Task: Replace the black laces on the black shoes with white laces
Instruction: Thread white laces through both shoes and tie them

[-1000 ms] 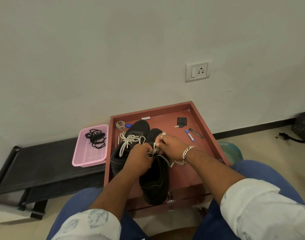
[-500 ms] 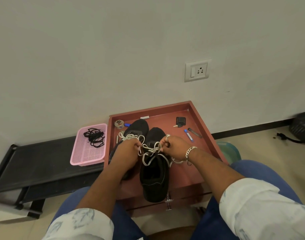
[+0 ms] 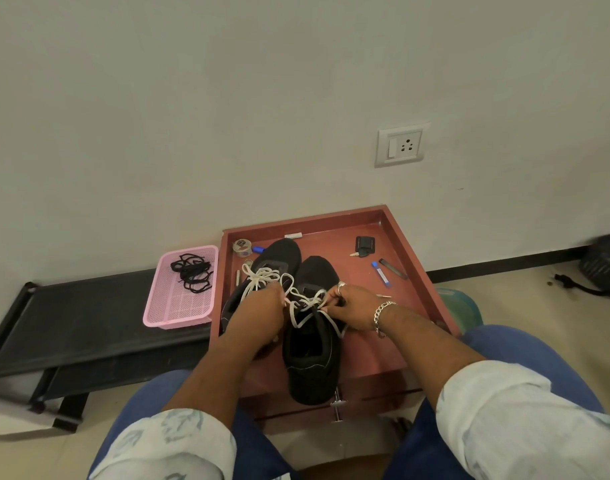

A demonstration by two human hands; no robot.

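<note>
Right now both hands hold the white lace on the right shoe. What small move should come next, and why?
Probably pull both ends outward to tighten the knot. The left hand and right hand each pinch a part of the white lace over the right shoe, and the loops there look slack. The left shoe already shows a tied white bow, and the black laces lie in the pink basket.

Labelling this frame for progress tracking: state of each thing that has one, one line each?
left shoe: laced in white, bow tied
right shoe: laced in white, loops being pulled
white lace: pinched at both sides, knot not yet tight
black laces: removed, tangled in the pink basket
left hand: pinching the lace
right hand: pinching the lace
wall switch: position unreadable
</note>
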